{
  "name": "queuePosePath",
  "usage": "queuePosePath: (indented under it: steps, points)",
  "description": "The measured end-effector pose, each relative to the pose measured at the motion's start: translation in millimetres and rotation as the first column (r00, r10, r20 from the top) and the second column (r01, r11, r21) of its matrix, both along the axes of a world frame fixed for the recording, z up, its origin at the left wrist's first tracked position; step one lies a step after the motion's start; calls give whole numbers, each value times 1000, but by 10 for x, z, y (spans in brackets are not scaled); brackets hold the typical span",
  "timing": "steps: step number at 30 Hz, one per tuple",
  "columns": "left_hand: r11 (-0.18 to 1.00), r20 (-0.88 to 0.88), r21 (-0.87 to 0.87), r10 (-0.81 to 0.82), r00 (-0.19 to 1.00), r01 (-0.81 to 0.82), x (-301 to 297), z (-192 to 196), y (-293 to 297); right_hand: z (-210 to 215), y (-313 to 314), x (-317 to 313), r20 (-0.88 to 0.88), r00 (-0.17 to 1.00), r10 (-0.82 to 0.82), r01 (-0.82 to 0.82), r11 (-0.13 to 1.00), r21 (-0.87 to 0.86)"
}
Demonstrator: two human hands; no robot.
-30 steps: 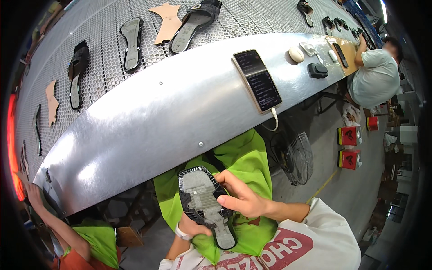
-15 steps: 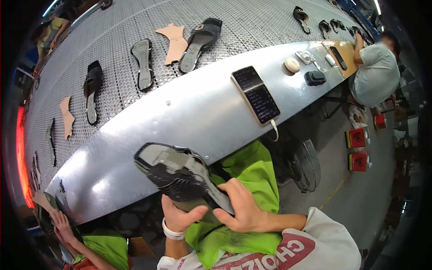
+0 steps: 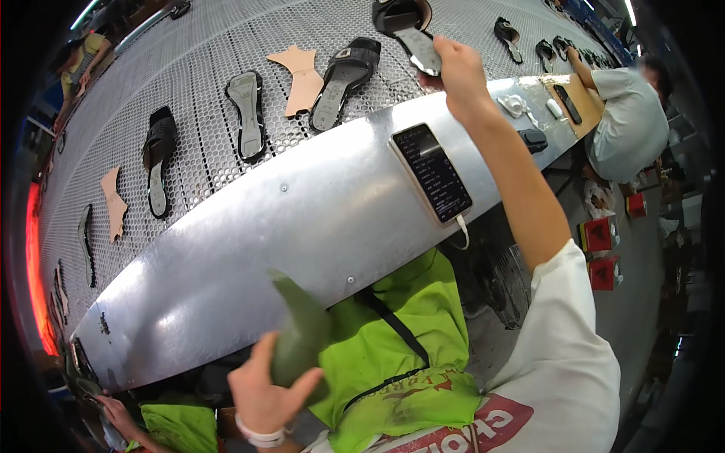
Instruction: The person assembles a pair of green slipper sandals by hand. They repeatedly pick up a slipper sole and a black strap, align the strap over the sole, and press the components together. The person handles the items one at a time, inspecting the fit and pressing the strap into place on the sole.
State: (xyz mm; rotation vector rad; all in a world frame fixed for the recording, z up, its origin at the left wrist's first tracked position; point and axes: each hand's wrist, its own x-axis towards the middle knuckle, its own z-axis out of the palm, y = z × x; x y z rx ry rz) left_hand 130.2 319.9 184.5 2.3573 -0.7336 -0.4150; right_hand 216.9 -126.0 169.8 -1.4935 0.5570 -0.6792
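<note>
My left hand (image 3: 263,392) is wrapped round a dark green shoe last (image 3: 298,332), slightly blurred, held over my lap by the bench edge with its narrow end pointing up and away. Stretched far forward, my right hand (image 3: 462,75) grips the heel end of a black slide sandal (image 3: 415,44) with a grey insole. That sandal is over the perforated conveyor (image 3: 204,45); whether it touches the surface is hard to see. Left of it lie another black sandal (image 3: 343,79), a tan star-like cutout piece (image 3: 302,79) and a black-edged grey sole (image 3: 248,113).
A corded phone (image 3: 430,174) rests on the metal bench (image 3: 242,249). Beyond my right arm are a black case (image 3: 533,140) and a white crumpled item (image 3: 513,106). A seated co-worker (image 3: 630,121) is at right; another person's hand (image 3: 117,414) shows at lower left.
The sandal and last, earlier together in both hands, are now apart. My right hand has carried the sandal forward to the conveyor. My left hand keeps the last, lower and further left.
</note>
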Motion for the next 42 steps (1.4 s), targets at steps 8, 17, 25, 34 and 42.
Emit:
queuePosePath:
  steps: [8,17,25,34,42]
  points:
    - [945,439,43,275,856,-325,498,-68,4,-476,-1039,725,-357,774,-523,244,766,-594]
    - [937,251,-89,350,903,-338,738,-173,-106,-488,657,1516,-475,863,173,-454,678,-578]
    - [927,223,-146,371,901,-345,728,-167,-38,-718,1929,1634,-785,616,-64,-625,567,-537]
    - [911,192,-197,398,897,-362,725,-132,49,-558,2295,1457,-748,643,-162,-504,646,-574]
    - [904,189,-233,404,895,-359,735,-113,83,-412,2108,1265,-331,940,-88,-189,673,-715]
